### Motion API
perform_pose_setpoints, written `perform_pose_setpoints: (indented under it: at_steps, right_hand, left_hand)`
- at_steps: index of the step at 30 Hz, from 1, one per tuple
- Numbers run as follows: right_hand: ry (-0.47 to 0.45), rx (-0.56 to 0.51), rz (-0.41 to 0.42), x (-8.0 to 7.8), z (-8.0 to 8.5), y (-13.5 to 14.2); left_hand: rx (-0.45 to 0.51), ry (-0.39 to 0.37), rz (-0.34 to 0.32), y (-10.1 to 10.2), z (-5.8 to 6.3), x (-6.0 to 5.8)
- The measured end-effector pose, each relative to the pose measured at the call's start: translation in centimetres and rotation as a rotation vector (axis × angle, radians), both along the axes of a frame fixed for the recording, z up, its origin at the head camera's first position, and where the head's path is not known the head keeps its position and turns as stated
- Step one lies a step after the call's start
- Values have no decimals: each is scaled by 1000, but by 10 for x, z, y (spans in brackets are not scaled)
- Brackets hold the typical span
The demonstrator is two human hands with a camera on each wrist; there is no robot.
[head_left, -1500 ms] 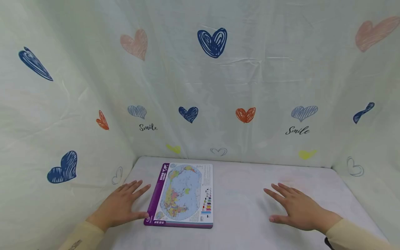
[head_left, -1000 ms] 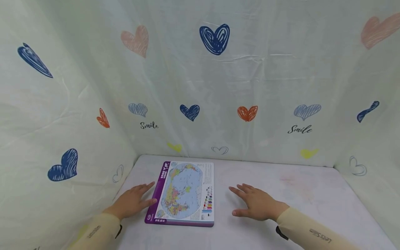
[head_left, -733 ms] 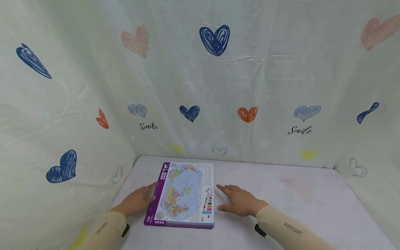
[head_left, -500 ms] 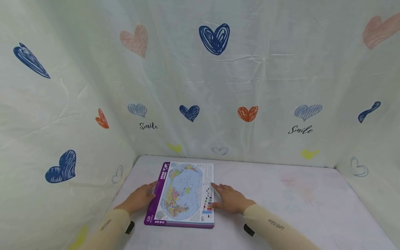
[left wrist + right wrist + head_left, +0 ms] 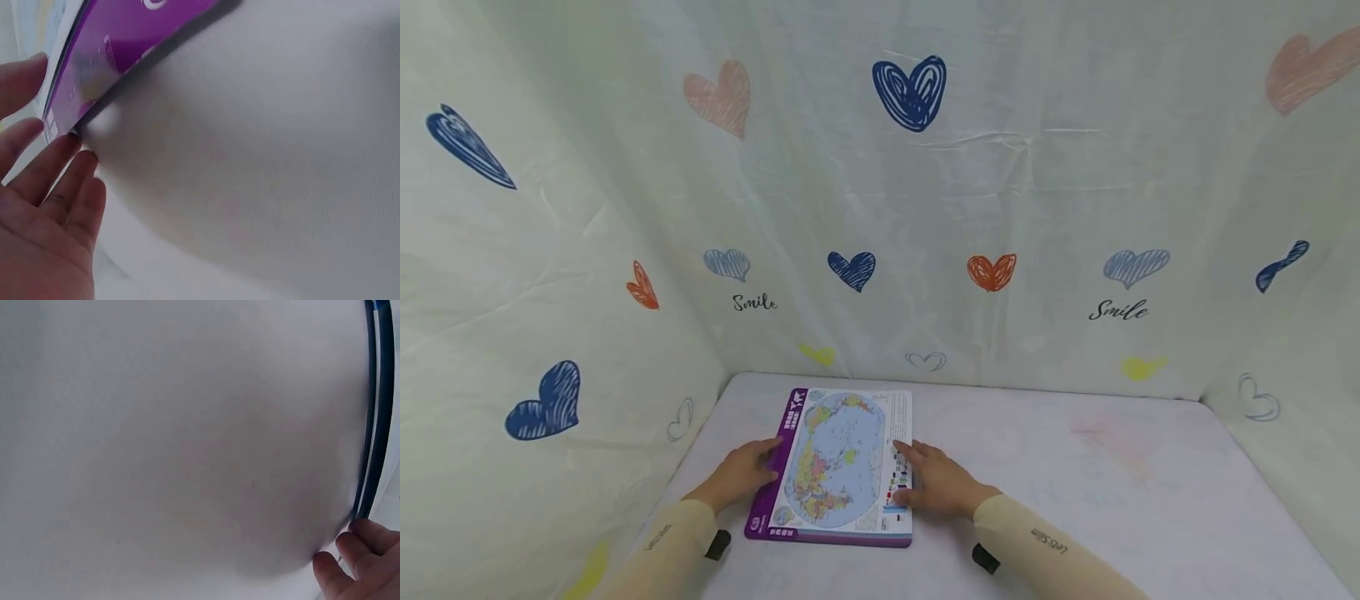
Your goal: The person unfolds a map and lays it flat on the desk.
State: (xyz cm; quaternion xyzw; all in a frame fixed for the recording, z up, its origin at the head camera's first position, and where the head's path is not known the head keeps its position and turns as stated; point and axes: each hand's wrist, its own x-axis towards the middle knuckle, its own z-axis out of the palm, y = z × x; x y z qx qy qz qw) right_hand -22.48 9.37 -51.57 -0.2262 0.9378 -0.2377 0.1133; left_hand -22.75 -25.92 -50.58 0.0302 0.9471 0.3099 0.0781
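Purple-bordered and flat, a world map board [image 5: 838,465] is seen low and left of centre in the head view, lying on the white table [image 5: 1112,500]. Its purple long edge is met by the left hand [image 5: 741,477]; in the left wrist view the fingers [image 5: 59,172] are shown nearly straight, their tips touching the dark underside edge of the board [image 5: 119,56], with nothing clasped. The opposite long edge is met by the right hand [image 5: 936,483], whose fingers are laid out over the white margin beside the coloured legend; in the right wrist view the fingertips [image 5: 359,540] are seen against the board's dark rim [image 5: 375,425], lightly bent, and whether the edge is actually gripped cannot be told. Little room is left between the board and the heart-printed cloth wall [image 5: 587,275] at the left of the frame. A wide stretch of table is seen to the right of the board, reaching to the cloth at the far right edge.
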Motion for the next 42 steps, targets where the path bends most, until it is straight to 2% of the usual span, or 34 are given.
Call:
perform_pose_setpoints:
  at_steps: [5,8,13,20,27,36,42]
  right_hand:
    - [-26,-85,-48,0,1,-3]
    - [-65,-195,-95,-1,2,-5]
    - [-165,-383,-167,-6,5,-5]
    - [-309,-560,-136,-12,8,0]
    - [-379,-637,-125,-14,8,5]
    - [-379,-684,-114,-15,14,13]
    - [-374,-677,-99,-14,21,21]
  left_hand:
    - [99,18,65,0,3,-3]
    - [153,6,94,-1,6,-5]
    - [216,-42,102,-2,6,-6]
    - [250,-75,90,-3,5,-5]
    - [273,-65,75,-4,5,-5]
    - [278,-62,62,-7,3,-6]
    - [273,-51,39,-7,3,-6]
